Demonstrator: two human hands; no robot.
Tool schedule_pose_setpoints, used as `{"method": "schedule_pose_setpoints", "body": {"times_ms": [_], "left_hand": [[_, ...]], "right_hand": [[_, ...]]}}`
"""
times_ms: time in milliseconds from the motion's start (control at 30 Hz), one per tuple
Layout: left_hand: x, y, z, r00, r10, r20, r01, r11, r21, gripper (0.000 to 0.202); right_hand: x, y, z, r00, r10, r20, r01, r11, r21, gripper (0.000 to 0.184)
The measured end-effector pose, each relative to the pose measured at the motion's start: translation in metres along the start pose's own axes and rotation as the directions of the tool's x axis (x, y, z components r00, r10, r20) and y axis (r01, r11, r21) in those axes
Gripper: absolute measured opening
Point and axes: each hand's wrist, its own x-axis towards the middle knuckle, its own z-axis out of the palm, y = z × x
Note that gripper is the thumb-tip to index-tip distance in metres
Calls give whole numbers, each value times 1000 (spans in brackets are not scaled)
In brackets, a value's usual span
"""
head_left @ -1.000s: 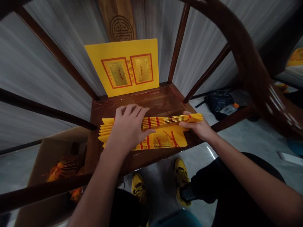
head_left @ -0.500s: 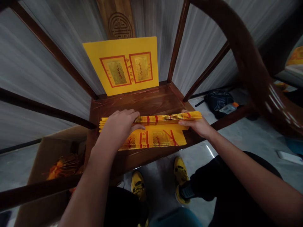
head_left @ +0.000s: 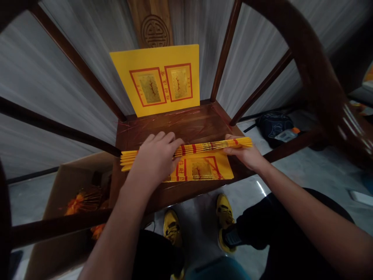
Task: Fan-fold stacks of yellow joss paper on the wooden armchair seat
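A pleated strip of yellow joss paper (head_left: 204, 147), printed in red and gold, lies across the front of a wooden chair seat (head_left: 186, 126). My left hand (head_left: 160, 157) is closed over its left half, and the folded layers fan out beyond my wrist. At the right end my right hand (head_left: 244, 153) pinches the pleats, thumb on the near side. An unfolded flap of the same paper (head_left: 204, 168) hangs toward me below the strip, with a gold panel and red characters. Farther back, a yellow paper stack (head_left: 157, 83) with two red-framed gold panels leans against the chair back.
Chair spindles (head_left: 78, 64) and a curved armrest (head_left: 314, 50) surround the seat. A cardboard box (head_left: 55, 198) at lower left holds orange-red folded paper pieces (head_left: 83, 202). On the floor to the right lies a black bag (head_left: 275, 126). Yellow shoes (head_left: 171, 227) are below.
My left hand has shifted along the strip, its thumb rising from the flap to the pleats' edge. The pleats' left end looks more fanned. The view has moved slightly.
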Motion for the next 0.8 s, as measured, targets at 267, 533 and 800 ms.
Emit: {"method": "schedule_pose_setpoints", "body": {"times_ms": [267,533,800], "left_hand": [[1,-4,3,986,-39,161,46,998,-38,21],[9,-4,-6,964,-9,266,57,983,-174,22],[9,-5,2,972,23,232,24,980,-200,20]], "right_hand": [[6,-2,3,1000,5,25,-4,999,-33,40],[-14,-61,-11,903,-429,-28,249,575,-780,61],[2,-77,70,808,-415,418,442,-41,-896,67]]}}
